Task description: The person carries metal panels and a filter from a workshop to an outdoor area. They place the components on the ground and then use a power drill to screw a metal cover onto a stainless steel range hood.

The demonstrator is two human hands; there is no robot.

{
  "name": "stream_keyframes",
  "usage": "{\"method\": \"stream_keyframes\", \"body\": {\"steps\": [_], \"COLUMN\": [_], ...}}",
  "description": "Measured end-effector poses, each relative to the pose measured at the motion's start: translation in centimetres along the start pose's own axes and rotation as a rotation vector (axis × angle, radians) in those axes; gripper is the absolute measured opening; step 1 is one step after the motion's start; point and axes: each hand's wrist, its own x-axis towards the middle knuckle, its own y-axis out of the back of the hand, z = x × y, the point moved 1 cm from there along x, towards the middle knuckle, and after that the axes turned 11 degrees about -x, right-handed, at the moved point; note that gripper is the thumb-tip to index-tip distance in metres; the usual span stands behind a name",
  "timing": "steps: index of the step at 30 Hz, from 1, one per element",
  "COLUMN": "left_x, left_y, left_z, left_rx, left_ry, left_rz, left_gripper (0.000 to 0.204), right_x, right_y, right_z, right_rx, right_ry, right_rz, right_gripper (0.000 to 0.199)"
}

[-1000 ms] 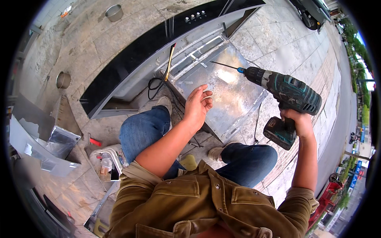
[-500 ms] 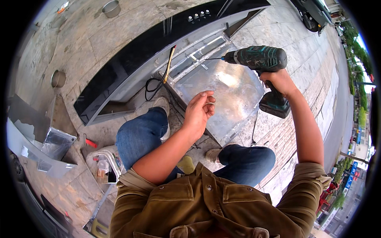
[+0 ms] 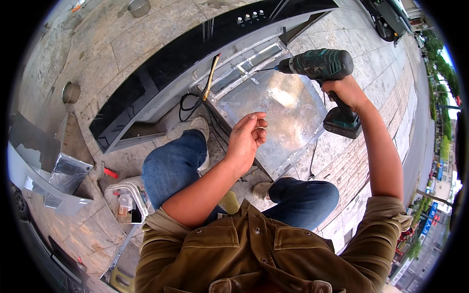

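Observation:
My right hand (image 3: pixel 348 93) is wrapped round the handle of a dark green and black cordless drill (image 3: pixel 320 64). The drill lies level, its thin bit pointing left over the frame of a metal housing. Below and left of the bit hovers my left hand (image 3: pixel 244 141), fingers curled and thumb against the index finger; anything pinched there is too small to make out. Under both hands sits the shiny sheet-metal housing (image 3: pixel 288 122) of a range hood. The hood's long black glass panel (image 3: pixel 161 71), with several round knobs, runs along the housing's far side.
Black cables (image 3: pixel 184 108) and a yellowish wire sleeve (image 3: pixel 211 80) come out beside the housing. To my left are an open toolbox (image 3: pixel 111 191), a red-handled tool (image 3: pixel 111 173) and bent sheet metal (image 3: pixel 68 178). Two round metal collars (image 3: pixel 71 92) rest on the paving. A scooter (image 3: pixel 383 22) stands far right.
The drill and my right hand have shifted slightly up and to the right in the view. My left hand has hardly moved, with its fingers still curled.

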Motion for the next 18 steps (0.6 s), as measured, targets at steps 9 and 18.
{"method": "stream_keyframes", "body": {"steps": [9, 18], "left_x": [-0.1, 0.0], "left_y": [-0.1, 0.0], "left_z": [0.0, 0.0], "left_rx": [-0.009, -0.014], "left_ry": [0.009, 0.004], "left_rz": [0.0, 0.007], "left_gripper": [0.022, 0.022], "right_x": [0.0, 0.7], "right_y": [0.4, -0.6], "right_z": [-2.7, -4.3], "right_rx": [-0.149, -0.456], "right_ry": [0.045, 0.249], "right_rz": [-0.026, 0.047], "right_gripper": [0.018, 0.029]}}
